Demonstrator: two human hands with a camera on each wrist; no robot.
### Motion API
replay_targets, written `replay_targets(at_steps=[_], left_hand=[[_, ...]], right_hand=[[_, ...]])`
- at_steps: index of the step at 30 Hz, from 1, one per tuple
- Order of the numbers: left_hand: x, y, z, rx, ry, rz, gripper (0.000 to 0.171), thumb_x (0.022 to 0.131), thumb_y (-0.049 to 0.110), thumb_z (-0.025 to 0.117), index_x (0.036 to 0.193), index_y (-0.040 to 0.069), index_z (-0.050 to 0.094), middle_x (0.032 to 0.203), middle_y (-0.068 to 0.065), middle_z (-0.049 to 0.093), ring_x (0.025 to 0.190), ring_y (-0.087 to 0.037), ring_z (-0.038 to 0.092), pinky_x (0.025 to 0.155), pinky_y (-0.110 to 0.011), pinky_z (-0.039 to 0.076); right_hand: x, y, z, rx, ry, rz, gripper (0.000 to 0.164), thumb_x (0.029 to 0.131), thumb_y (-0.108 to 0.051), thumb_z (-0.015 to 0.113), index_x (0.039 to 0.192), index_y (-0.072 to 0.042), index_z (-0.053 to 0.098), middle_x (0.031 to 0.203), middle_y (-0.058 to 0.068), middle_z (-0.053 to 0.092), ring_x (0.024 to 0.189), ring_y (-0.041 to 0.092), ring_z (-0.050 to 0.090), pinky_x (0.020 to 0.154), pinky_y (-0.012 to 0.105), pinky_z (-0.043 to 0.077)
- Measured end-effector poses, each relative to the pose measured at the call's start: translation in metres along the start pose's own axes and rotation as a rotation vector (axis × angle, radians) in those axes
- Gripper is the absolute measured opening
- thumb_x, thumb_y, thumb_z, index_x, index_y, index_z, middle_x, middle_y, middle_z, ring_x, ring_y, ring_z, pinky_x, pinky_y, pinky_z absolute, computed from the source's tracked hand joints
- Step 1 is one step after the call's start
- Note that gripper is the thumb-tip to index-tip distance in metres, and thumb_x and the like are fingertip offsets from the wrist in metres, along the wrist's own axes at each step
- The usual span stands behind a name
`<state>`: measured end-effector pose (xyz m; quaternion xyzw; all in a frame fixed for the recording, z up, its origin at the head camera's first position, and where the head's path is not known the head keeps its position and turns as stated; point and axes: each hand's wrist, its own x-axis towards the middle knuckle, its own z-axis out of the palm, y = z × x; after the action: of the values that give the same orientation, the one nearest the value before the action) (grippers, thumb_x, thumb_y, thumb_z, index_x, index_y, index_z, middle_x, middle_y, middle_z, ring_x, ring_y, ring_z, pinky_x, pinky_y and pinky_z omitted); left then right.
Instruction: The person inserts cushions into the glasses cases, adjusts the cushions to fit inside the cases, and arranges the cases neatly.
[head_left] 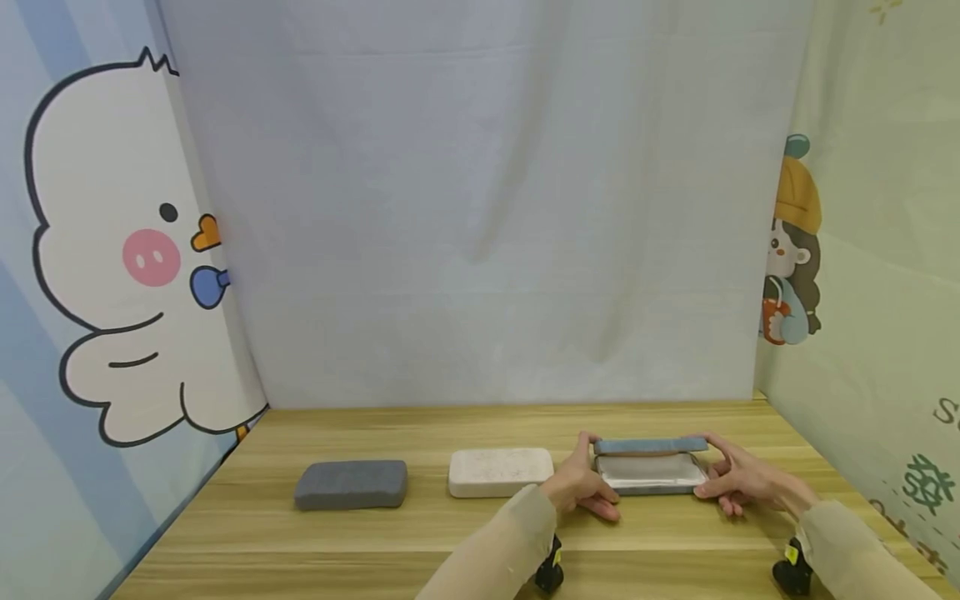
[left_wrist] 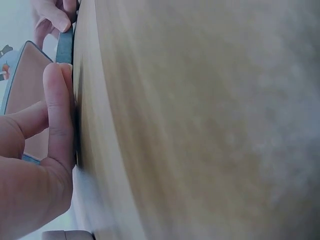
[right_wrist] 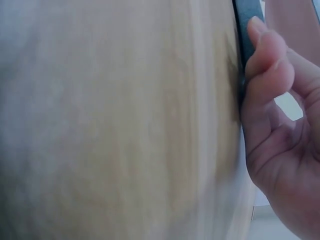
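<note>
A blue glasses case (head_left: 651,472) lies on the table at the right in the head view, its lid (head_left: 651,447) raised along the far side. Its pale lining shows, with nothing visible inside. My left hand (head_left: 583,486) holds the left end, one finger up at the lid and the thumb low at the front corner. At the right end my right hand (head_left: 738,479) holds it in much the same way. The left wrist view shows the left fingers (left_wrist: 59,115) along the case's front edge. In the right wrist view, curled fingers (right_wrist: 270,65) touch the dark blue rim.
A white case (head_left: 501,472) lies just left of my left hand. Farther left is a dark grey case (head_left: 351,484), also closed. The wooden table (head_left: 337,558) meets a pale curtain (head_left: 480,208) at the back, with printed cloths on both sides.
</note>
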<state>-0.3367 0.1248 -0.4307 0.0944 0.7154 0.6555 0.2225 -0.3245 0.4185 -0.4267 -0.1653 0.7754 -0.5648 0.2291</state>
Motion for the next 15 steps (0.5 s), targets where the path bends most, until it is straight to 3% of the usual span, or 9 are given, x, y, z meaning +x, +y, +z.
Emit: replay_targets(at_steps=[6,9,11,15], left_hand=[[-0.0014,0.0002,0.001,0.025,0.003,-0.007,0.081,0.072,-0.023,0.068,0.129,0.023,0.035,0.068,-0.024,0.064,0.048,-0.03,0.067,0.044,-0.031,0.057],[-0.0018,0.0001,0.0006,0.032,0.001,-0.006,0.081,0.073,-0.022,0.068,0.131,0.022,0.035,0.068,-0.024,0.065,0.045,-0.027,0.066,0.043,-0.03,0.057],[-0.0017,-0.0002,0.0002,0.035,-0.002,-0.003,0.078,0.073,-0.022,0.068,0.129,0.023,0.035,0.068,-0.024,0.065,0.045,-0.027,0.066,0.043,-0.031,0.057],[-0.0011,-0.0001,-0.0011,0.03,-0.012,0.0,0.072,0.075,-0.021,0.067,0.125,0.02,0.036,0.07,-0.026,0.066,0.051,-0.034,0.068,0.044,-0.031,0.057]], right_hand=[[-0.0007,0.0023,-0.0001,0.014,-0.024,-0.02,0.069,0.093,-0.005,0.061,0.142,-0.039,0.025,0.072,0.0,0.056,0.051,0.005,0.059,0.046,0.02,0.052],[-0.0004,0.0024,0.0002,0.017,-0.03,-0.021,0.068,0.093,-0.005,0.06,0.139,-0.042,0.028,0.072,0.0,0.056,0.051,0.006,0.06,0.047,0.02,0.053],[-0.0007,0.0018,0.0004,0.023,-0.032,-0.027,0.067,0.094,-0.004,0.059,0.142,-0.037,0.027,0.072,0.001,0.057,0.051,0.006,0.06,0.047,0.021,0.053],[-0.0015,-0.0001,0.0,0.033,-0.035,-0.028,0.07,0.094,-0.003,0.058,0.149,-0.013,0.016,0.072,0.002,0.059,0.053,0.008,0.061,0.048,0.022,0.055]])
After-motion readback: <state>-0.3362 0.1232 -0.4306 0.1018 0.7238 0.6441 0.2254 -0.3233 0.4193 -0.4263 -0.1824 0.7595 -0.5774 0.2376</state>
